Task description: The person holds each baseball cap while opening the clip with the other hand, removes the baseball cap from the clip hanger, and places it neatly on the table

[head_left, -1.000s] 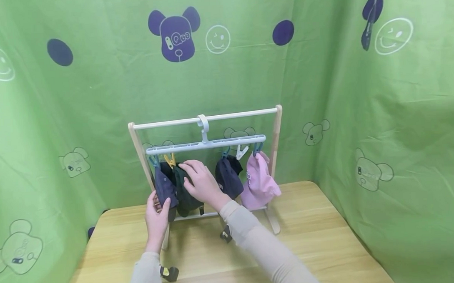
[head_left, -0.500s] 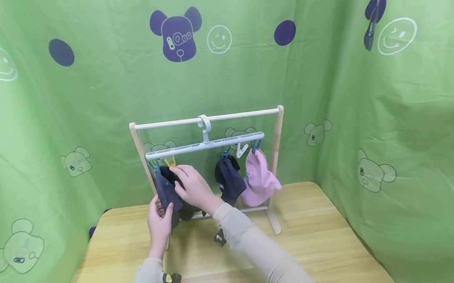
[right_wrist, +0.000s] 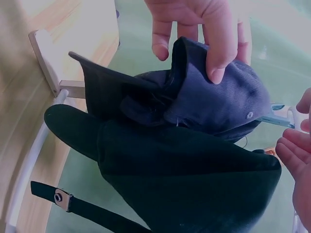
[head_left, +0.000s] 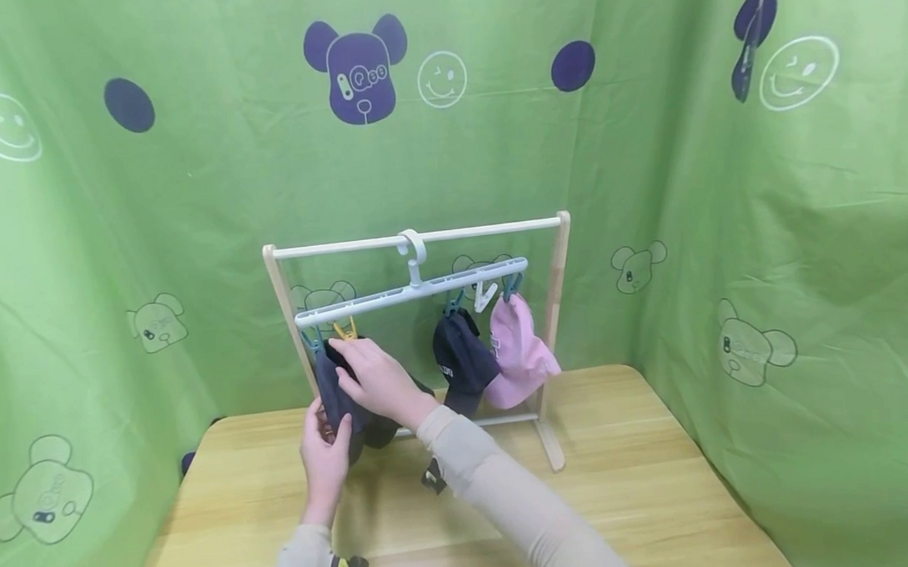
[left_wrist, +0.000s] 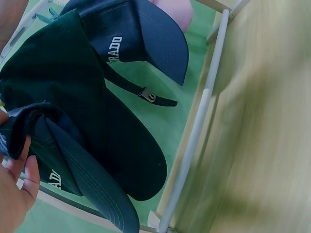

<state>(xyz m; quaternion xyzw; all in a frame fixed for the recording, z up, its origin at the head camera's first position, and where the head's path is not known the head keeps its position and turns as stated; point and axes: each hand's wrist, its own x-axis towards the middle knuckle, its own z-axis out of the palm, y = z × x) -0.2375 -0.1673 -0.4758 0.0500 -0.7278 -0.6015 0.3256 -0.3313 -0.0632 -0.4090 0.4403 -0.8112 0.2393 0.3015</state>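
Several caps hang by clips from a pale blue hanger [head_left: 379, 301]. My left hand [head_left: 328, 459] grips the edge of the leftmost navy cap [right_wrist: 218, 97], thumb on its outer side and fingers inside the rim. Close beside it hangs a dark green cap [left_wrist: 53, 63], its strap dangling loose. My right hand [head_left: 382, 384] is up at the tops of these two caps, below the yellow clip [head_left: 345, 329], its fingers extended. A teal clip [head_left: 312, 341] holds the navy cap's top. Another navy cap [head_left: 462, 350] and a pink cap [head_left: 512, 348] hang farther right.
The hanger hooks over the white bar [head_left: 490, 230] of a small wooden rack standing on the wooden table [head_left: 618, 478]. A white clip [head_left: 484, 296] hangs between the two right-hand caps. Green printed curtains [head_left: 233, 183] enclose the table.
My right hand has moved left along the green cap toward the navy one. The hanger's left end has dropped and its right end has risen. My left hand keeps its hold, shifting slightly downward.
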